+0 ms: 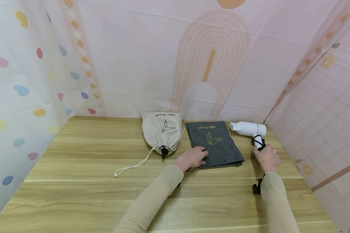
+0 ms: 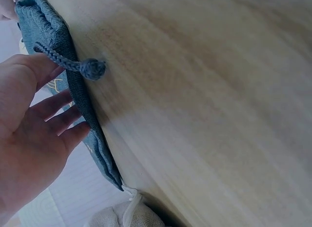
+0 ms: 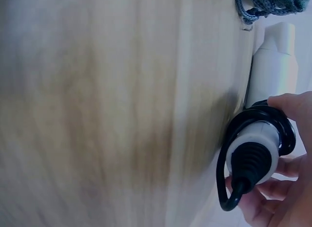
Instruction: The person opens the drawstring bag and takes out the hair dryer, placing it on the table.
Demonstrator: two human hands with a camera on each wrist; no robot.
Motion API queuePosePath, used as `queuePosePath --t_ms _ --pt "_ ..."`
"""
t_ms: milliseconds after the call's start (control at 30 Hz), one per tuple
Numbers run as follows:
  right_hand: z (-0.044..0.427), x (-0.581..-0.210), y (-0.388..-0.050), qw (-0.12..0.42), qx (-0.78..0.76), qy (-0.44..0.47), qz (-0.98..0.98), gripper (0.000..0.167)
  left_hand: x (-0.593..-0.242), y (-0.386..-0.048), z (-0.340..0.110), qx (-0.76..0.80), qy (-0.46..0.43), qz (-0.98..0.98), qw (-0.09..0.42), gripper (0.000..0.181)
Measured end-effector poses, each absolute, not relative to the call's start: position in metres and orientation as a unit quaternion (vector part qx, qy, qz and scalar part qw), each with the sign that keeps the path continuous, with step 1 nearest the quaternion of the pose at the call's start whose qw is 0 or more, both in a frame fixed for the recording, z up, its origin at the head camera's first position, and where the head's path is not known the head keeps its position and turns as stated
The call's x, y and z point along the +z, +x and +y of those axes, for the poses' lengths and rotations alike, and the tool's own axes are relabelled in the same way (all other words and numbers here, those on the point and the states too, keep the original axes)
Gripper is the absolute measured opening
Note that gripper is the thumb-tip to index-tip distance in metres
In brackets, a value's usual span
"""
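A white hair dryer (image 1: pixel 248 128) lies at the right of the table, its black cord (image 3: pixel 287 132) wound about the handle. My right hand (image 1: pixel 267 157) holds that handle, thumb against the coiled cord and fingers round the far side. Left of the dryer, a dark grey drawstring bag (image 1: pixel 217 152) printed "Hair Dryer" lies flat. Over its near left edge rests my left hand (image 1: pixel 193 157), fingers loosely bent. In the left wrist view these fingers touch the bag's cloth beside a knotted drawstring (image 2: pixel 90 68); nothing is gripped there.
A beige drawstring bag (image 1: pixel 162 131), also printed "Hair Dryer", lies left of the grey one, its neck gathered and its white cord (image 1: pixel 134 166) trailing left. The wooden table (image 1: pixel 75 187) meets patterned curtains (image 1: pixel 134 58) at the back and sides.
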State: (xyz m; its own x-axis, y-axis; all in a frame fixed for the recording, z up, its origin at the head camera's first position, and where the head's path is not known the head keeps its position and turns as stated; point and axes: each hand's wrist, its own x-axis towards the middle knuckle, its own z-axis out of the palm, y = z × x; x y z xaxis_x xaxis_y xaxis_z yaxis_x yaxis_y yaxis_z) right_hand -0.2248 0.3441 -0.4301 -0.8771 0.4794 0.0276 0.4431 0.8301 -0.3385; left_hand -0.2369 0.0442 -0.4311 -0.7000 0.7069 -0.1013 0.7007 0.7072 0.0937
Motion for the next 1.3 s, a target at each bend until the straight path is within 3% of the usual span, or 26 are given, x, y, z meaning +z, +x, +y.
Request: queuePosePath --t_ms 233,333,600,700,900,1067,1300 --pt "0.34 -0.422 -0.224 0.041 0.154 -0.244 -0.957 0.067 -0.434 -0.237 0.046 0.019 0.371 0.926 0.068 0.029" --pt "0.334 -0.415 -0.22 0.061 0.15 -0.245 -0.956 0.066 -0.437 -0.238 0.044 0.042 0.374 0.924 0.064 0.027" --pt "0.297 -0.403 -0.217 0.232 0.15 -0.183 -0.944 0.039 -0.436 -0.237 0.028 0.184 0.36 0.913 0.049 0.025" --pt "0.278 -0.402 -0.22 0.258 0.175 -0.146 -0.939 0.032 -0.431 -0.234 0.018 0.228 0.342 0.911 0.033 0.025" --pt "0.235 -0.401 -0.222 0.228 0.208 -0.09 -0.947 0.032 -0.417 -0.229 -0.009 0.269 0.299 0.914 -0.064 0.023" --pt "0.196 -0.403 -0.225 0.234 0.226 -0.013 -0.946 0.028 -0.405 -0.229 -0.037 0.295 0.248 0.913 -0.13 0.023" --pt "0.143 -0.405 -0.226 0.231 0.206 0.09 -0.947 0.023 -0.398 -0.227 -0.081 0.319 0.163 0.918 -0.171 0.025"
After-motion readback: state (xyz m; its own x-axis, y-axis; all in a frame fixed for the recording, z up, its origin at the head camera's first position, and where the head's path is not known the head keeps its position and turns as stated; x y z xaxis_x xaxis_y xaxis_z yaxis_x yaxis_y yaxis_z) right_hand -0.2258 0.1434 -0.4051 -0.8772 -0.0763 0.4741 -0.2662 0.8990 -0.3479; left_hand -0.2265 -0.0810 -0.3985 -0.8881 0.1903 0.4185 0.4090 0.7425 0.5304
